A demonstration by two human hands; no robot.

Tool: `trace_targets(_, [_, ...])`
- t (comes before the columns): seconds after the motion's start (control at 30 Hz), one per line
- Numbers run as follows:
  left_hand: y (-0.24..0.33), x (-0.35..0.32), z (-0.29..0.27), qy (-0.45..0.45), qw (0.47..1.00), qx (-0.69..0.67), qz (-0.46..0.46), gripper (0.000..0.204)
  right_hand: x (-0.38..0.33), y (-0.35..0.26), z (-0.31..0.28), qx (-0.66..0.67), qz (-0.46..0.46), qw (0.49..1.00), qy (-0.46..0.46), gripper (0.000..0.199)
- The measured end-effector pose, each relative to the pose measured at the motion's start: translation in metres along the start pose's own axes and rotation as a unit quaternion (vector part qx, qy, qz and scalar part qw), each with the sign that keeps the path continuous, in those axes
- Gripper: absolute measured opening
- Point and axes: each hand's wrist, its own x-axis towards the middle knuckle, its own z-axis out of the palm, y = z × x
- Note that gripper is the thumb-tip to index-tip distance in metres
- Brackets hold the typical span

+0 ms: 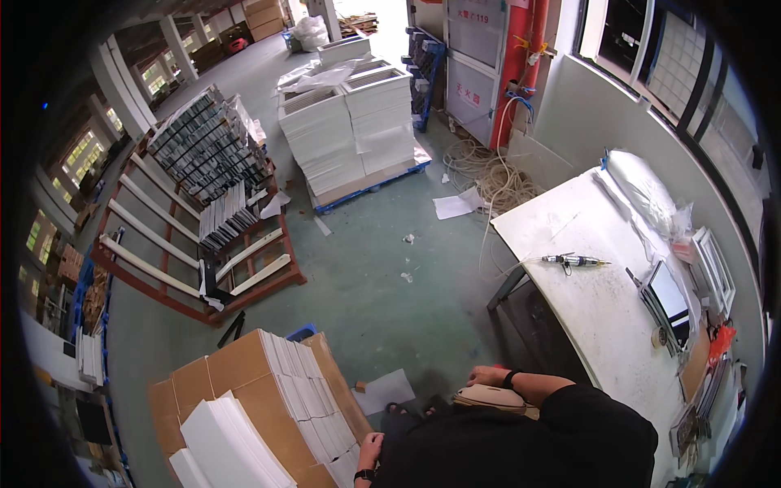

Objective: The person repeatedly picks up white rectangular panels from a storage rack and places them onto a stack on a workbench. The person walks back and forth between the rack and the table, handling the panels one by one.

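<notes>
The hands were well apart: the left hand [370, 450] hung just beside stacked white panels [305, 390], the right hand [486, 376] by a tan pouch [490, 397] at the waist; I could not tell whether either gripped anything. To the right stood a white, smudged desk [602, 309] bearing a slim power screwdriver [572, 260]. Across the green floor [366, 268] were a blue pallet [374, 189] of white frames [381, 122], coiled hose [488, 175] and a reddish-brown rack [260, 298].

From my remote feed I am listing one cabinet [478, 67] with pale grey panels. Its upper panel [484, 39] is carrying red characters and digits [472, 16]; its lower panel [482, 119] is carrying red characters only [469, 97].
</notes>
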Motion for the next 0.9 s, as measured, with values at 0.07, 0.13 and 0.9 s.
trace_targets(0.07, [0.022,0.035,-0.024,-0.027,0.999,0.016,0.012,0.035,0.016,0.017,0.012,0.037,0.026,0.999,0.021,0.047])
trace_targets(0.13, [0.023,0.073,-0.051,-0.059,0.998,0.010,0.012,0.033,0.037,0.003,0.016,0.053,0.038,0.997,0.032,0.048])
trace_targets(0.9, [0.099,0.427,-0.232,-0.250,0.968,0.020,-0.011,0.033,0.293,-0.169,-0.223,0.261,0.190,0.937,0.132,0.032])
